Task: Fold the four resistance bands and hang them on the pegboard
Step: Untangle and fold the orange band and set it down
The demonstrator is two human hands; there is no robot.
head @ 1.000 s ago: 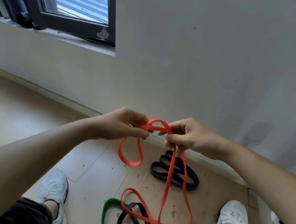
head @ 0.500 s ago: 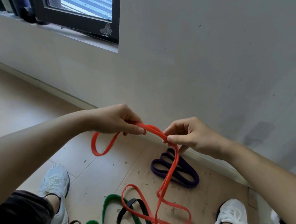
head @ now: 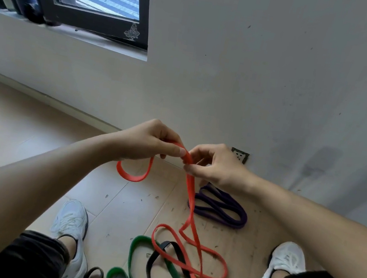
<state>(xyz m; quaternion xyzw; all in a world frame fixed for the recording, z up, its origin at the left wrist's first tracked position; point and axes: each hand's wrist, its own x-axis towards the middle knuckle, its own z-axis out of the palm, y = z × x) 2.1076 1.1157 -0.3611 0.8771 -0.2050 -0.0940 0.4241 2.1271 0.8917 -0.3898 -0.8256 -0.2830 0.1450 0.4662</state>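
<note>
Both hands pinch the orange band [head: 190, 195]: left hand [head: 150, 144] and right hand [head: 219, 166] nearly touching. It hangs almost vertically, lower loops on the floor [head: 118, 208] (across the green band [head: 136, 249] and black band [head: 174, 248]).

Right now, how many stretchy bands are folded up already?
One looks done: the purple band lies folded on the floor. The left hand and right hand are gathering the orange band. The green band and black band lie tangled, unfolded. No pegboard shows, nothing hung.
</note>
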